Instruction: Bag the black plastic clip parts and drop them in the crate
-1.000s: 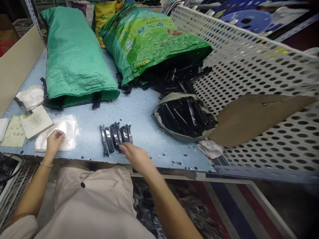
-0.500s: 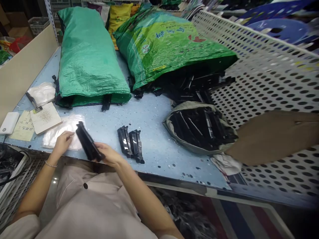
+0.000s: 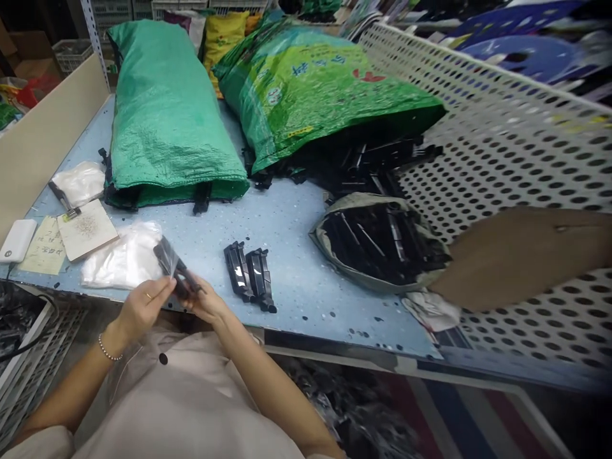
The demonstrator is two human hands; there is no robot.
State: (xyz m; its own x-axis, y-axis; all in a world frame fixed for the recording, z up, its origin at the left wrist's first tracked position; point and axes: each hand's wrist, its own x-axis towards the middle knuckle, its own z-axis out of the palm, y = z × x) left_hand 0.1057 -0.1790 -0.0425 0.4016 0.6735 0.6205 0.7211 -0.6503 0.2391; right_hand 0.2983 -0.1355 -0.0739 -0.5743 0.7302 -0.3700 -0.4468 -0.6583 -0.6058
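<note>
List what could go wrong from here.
The clear plastic bag in the left hand might snag or tear against the black plastic part in the right hand.

The two loose black plastic parts lie near the table's front edge, beside the right forearm, so a sideways move could knock them off.

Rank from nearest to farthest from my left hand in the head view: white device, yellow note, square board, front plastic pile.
From your left hand:
1. Front plastic pile, beyond, slightly left
2. Square board, farther left
3. Yellow note, left of board
4. White device, farthest left
</note>
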